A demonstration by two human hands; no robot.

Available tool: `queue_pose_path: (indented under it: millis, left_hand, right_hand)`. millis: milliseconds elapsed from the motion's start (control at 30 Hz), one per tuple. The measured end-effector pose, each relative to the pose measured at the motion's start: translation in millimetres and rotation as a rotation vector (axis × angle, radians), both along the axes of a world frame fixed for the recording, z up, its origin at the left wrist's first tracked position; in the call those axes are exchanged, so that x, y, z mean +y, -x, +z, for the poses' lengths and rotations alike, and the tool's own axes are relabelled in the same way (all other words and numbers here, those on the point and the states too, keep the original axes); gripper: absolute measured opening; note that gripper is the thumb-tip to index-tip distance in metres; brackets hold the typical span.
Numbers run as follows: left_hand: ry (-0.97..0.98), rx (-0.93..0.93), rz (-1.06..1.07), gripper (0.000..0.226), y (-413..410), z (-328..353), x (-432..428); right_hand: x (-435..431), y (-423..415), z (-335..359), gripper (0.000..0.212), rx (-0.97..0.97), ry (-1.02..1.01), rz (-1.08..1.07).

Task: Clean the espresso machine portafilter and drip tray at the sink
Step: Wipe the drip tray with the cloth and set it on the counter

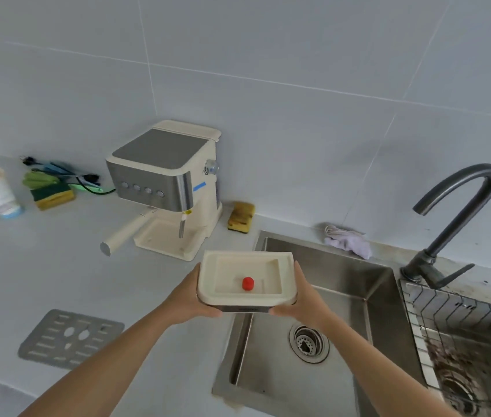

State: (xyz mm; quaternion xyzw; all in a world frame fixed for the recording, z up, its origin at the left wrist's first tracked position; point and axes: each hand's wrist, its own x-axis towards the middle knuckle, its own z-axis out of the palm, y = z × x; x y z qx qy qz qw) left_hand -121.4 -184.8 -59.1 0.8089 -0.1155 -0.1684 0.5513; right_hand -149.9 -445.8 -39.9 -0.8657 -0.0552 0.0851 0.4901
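we hold the drip tray (247,256) level in the air over the near left corner of the sink (343,284), partly above the basin and partly above the worktop (87,281) that borders it. our left hand (191,299) grips the tray's left side, fingers curled under and thumb along the front edge. our right hand (301,299) grips the right side in the same way, out over the basin. a small red float (247,283) stands upright inside the tray's recess.

the sink's drain strainer (309,343) lies in the basin floor below our right wrist. the dark tap (460,206) arches over the sink from its far right corner, and a wire rack (464,326) sits in the sink's right-hand part.

left of the sink and further back stands the cream and steel espresso machine (163,173). the portafilter (123,233) is fitted under its front, with the pale handle pointing away from the sink. a perforated metal grate (69,338) lies flat on the worktop, well left of the sink. a yellow sponge (241,216) rests just beyond the sink's far left corner, and a pale crumpled cloth (349,243) lies on the sink's back ledge.
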Motion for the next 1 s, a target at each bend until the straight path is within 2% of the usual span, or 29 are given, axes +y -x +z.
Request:
queue_pose_path:
  millis: [200,367,633,767,900,1000]
  left_hand:
    - [-0.091,-0.048,-0.059,0.088,-14.1,-19.2,85.8]
    - [-0.257,-0.062,-0.17,0.092,-12.1,-38.6,124.7]
    - [-0.563,-0.13,-0.231,0.099,21.2,-62.1,145.6]
    - [-0.616,-0.141,-0.203,0.099,39.3,-65.0,150.3]
    - [-0.647,-0.137,-0.183,0.095,53.2,-64.2,152.0]
    - [-0.667,-0.106,-0.19,0.097,55.7,-63.5,152.0]
  right_hand:
    - [89.9,1.9,-27.0,0.095,0.047,0.065,-0.116]
    - [131.6,23.9,-40.4,0.099,0.109,0.129,-0.199]
    - [154.9,72.8,-64.3,0.112,0.207,0.195,-0.255]
    - [158.0,84.8,-75.9,0.117,0.171,0.263,-0.196]
    - [158.6,92.2,-83.0,0.128,0.219,0.35,-0.165]
    - [160.6,94.6,-86.6,0.128,0.227,0.407,-0.148]
